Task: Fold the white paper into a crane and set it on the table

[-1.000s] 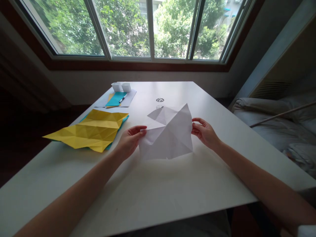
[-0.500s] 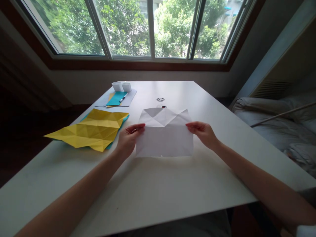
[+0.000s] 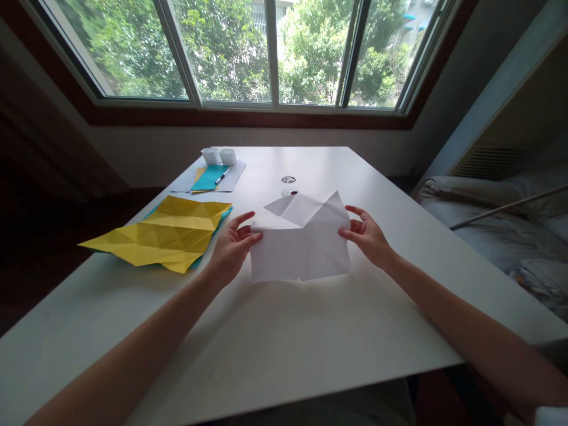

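Note:
A creased sheet of white paper [image 3: 302,254] is held up over the table, its upper edge folded into peaks and a valley. My left hand [image 3: 233,245] grips its left edge, thumb in front and index finger lifted away. At the opposite edge, my right hand [image 3: 367,239] pinches the sheet between thumb and a bent finger, with the index finger raised. The fingertips behind the paper are partly hidden. To the left of my left hand lies a creased yellow sheet of paper [image 3: 168,234], resting on a teal sheet [image 3: 224,218] that shows at its edges.
Far left on the white table [image 3: 284,355] are two small white paper boxes [image 3: 219,156], a teal paper [image 3: 206,177] and a pen [image 3: 222,176] over other sheets. Two round table markings [image 3: 288,179] lie beyond the white paper. A window [image 3: 270,53] faces me.
The white paper has shifted slightly right, and its top folds have changed shape. Both index fingers have lifted off it, while the thumbs stay at its edges.

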Action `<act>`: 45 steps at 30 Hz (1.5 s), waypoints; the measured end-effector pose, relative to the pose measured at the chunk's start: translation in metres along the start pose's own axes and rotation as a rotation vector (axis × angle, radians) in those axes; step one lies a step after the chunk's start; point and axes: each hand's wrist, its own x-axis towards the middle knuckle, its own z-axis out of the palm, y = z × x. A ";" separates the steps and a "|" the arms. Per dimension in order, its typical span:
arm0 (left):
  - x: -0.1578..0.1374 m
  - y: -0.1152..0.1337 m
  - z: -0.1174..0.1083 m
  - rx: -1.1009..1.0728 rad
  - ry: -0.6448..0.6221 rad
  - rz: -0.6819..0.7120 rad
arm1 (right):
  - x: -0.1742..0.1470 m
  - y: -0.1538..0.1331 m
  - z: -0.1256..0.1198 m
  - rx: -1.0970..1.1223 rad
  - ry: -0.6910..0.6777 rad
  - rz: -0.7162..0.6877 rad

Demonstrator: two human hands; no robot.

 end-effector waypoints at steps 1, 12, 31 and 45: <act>0.001 0.001 -0.001 0.009 0.009 0.003 | 0.001 0.000 0.000 0.016 0.004 -0.001; -0.002 0.019 -0.010 0.046 -0.053 -0.457 | 0.000 -0.010 -0.002 -0.092 0.036 -0.016; -0.021 0.016 0.004 1.029 -0.186 0.500 | -0.022 -0.001 0.035 0.103 -0.106 0.301; -0.030 0.015 0.004 1.104 -0.295 0.470 | -0.023 -0.016 0.019 -0.090 -0.457 0.278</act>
